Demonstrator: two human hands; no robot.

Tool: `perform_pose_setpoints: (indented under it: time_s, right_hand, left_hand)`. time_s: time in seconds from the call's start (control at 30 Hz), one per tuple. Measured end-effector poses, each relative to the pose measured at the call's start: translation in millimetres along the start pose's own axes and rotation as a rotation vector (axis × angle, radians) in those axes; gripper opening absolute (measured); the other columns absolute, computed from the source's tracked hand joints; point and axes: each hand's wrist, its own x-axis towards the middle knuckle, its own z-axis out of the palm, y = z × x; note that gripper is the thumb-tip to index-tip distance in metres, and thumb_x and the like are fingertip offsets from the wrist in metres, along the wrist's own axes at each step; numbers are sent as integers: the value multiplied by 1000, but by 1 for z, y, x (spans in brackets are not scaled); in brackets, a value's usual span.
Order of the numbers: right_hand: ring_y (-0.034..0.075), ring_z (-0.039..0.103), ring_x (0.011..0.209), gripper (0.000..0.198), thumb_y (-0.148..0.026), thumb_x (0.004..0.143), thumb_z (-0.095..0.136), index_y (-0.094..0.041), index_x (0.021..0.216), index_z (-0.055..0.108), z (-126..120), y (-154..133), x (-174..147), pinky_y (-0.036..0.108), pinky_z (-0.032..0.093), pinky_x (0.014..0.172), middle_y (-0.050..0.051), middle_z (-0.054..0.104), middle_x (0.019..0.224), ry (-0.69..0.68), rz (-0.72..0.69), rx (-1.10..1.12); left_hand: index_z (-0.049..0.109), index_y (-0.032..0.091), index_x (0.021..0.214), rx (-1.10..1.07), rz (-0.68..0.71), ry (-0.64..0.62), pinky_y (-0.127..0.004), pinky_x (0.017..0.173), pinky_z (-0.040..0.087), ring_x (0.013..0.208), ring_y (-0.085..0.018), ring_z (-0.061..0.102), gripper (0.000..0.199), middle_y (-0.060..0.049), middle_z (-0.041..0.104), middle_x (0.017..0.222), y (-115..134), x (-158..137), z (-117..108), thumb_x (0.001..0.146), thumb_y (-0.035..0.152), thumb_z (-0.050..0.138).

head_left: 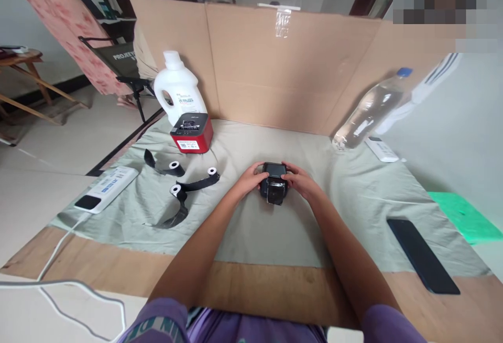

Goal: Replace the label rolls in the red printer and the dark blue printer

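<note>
My left hand [251, 179] and my right hand [302, 180] grip a small, boxy black device [274, 169] from both sides, over the middle of the cloth. Both thumbs press on its upper face. A glossy black strip [276, 192] covers its near side; I cannot tell how it is attached. To the left of my hands lie three small rolls with white cores, each trailing dark strip: one roll [176, 169] at the back, another roll [212, 174] nearer my left hand, and a third roll [176, 192] in front. My fingertips behind the device are hidden.
A red and black box-shaped machine [192, 133] stands before a white jug [178, 89]. A cardboard screen [271, 70] closes off the back. At right are a clear bottle [365, 112] and a dark phone [422, 254]. A white power strip [108, 188] with its cord lies left.
</note>
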Motion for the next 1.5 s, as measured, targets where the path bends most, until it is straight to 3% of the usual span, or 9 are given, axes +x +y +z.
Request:
perform_pose_setpoints:
  time_s: [0.27, 0.4, 0.53, 0.63, 0.77, 0.93, 1.13, 1.33, 1.5]
  right_hand:
    - [17, 64, 81, 80, -22, 64, 76, -23, 141, 54, 0, 2, -4, 29, 51, 64, 8, 65, 123, -20, -24, -3]
    - [18, 65, 87, 79, -27, 67, 76, -22, 142, 52, 2, 9, -4, 29, 52, 70, 8, 65, 124, -1, -72, 15]
    - [12, 57, 69, 76, -33, 68, 73, -17, 140, 53, 5, 19, 1, 27, 46, 60, 9, 66, 120, 97, -118, 12]
    - [11, 53, 63, 63, -39, 74, 65, -15, 132, 58, 9, 30, -3, 28, 47, 61, 7, 67, 109, 241, -215, -28]
    - [19, 61, 85, 44, -38, 83, 54, -15, 119, 64, 14, 49, -27, 35, 51, 82, 8, 68, 102, 377, -417, -295]
    - [30, 54, 112, 53, -34, 85, 52, -16, 135, 58, 20, 56, -56, 46, 40, 102, 13, 66, 124, 308, -545, -740]
    - [37, 50, 115, 75, -31, 77, 63, -14, 148, 44, 23, 44, -60, 50, 36, 98, 16, 67, 124, 233, -467, -978]
    - [32, 58, 107, 74, -24, 77, 58, -19, 150, 44, -32, 21, -51, 46, 40, 96, 14, 68, 118, 299, -532, -943]
    - [23, 59, 72, 73, -31, 76, 68, -18, 146, 51, -125, -16, -43, 38, 50, 75, 6, 71, 88, 476, -491, -742]
  left_hand:
    - [48, 22, 145, 9, -38, -28, -17, 38, 20, 46, -8, 51, 57, 2, 57, 67, -3, -1, -3, 90, 28, 63]
    - [47, 18, 147, 6, 23, -3, -18, 46, 35, 46, -9, 50, 58, 4, 54, 61, -11, 1, -2, 92, 28, 63]
    - [49, 14, 145, 54, 97, 8, -20, 54, 45, 51, -10, 53, 55, 2, 60, 65, -21, 5, -4, 93, 29, 62]
    - [57, 13, 138, 126, 181, 73, -23, 64, 51, 64, -12, 61, 48, -5, 69, 85, -30, 4, -4, 92, 27, 61]
    - [66, 14, 128, 237, 328, 173, -27, 85, 52, 97, -19, 66, 39, -10, 70, 117, -41, -12, 1, 91, 28, 59]
    - [50, 13, 147, 390, 212, 108, -30, 76, 53, 68, -21, 68, 61, 0, 68, 62, -41, -35, 6, 92, 38, 59]
    - [42, 10, 151, 248, 129, 82, -27, 60, 53, 61, -19, 69, 64, -2, 71, 66, -40, -34, 14, 94, 34, 59]
    - [37, 10, 153, 122, 205, 16, -29, 65, 59, 63, -17, 70, 66, -3, 72, 72, -11, 1, 56, 94, 33, 57]
    - [51, 18, 144, 122, 284, -107, -26, 63, 57, 66, -18, 73, 52, -4, 73, 83, 37, 73, 139, 95, 34, 56]
